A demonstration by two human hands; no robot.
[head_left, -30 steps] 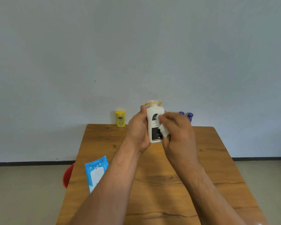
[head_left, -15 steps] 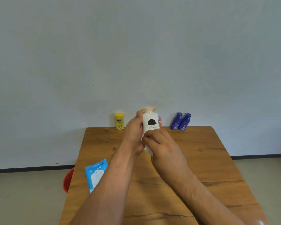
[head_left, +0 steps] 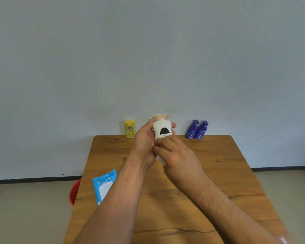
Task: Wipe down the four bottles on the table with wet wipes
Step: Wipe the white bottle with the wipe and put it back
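Head camera view: a white bottle (head_left: 162,130) with a yellow-rimmed cap is being held upright in the air above the far half of the table (head_left: 218,173), clear of the wood. It is being gripped around its upper body by the left hand (head_left: 144,143), with the thumb on the near side and fingertips showing past the far side. A wet wipe (head_left: 160,160), mostly hidden, is being pinched in the curled fingers of the right hand (head_left: 176,155) and pressed against the bottle's lower body. The wiping of this bottle is judged to be under way. For the step to be done well, the bottle is best turned within the left grip while the wipe is being drawn around it, so that the back, base and cap rim are being covered too. A firmer hold may be needed, since a wetted surface is likely to be slippery. Along the far edge, a yellow bottle (head_left: 129,129) is standing left of centre, while a blue bottle (head_left: 191,130) and a second blue bottle (head_left: 202,131) are leaning side by side right of centre. A blue wipes pack (head_left: 104,185) is lying by the left edge, and a red container (head_left: 74,192) is being glimpsed below it.
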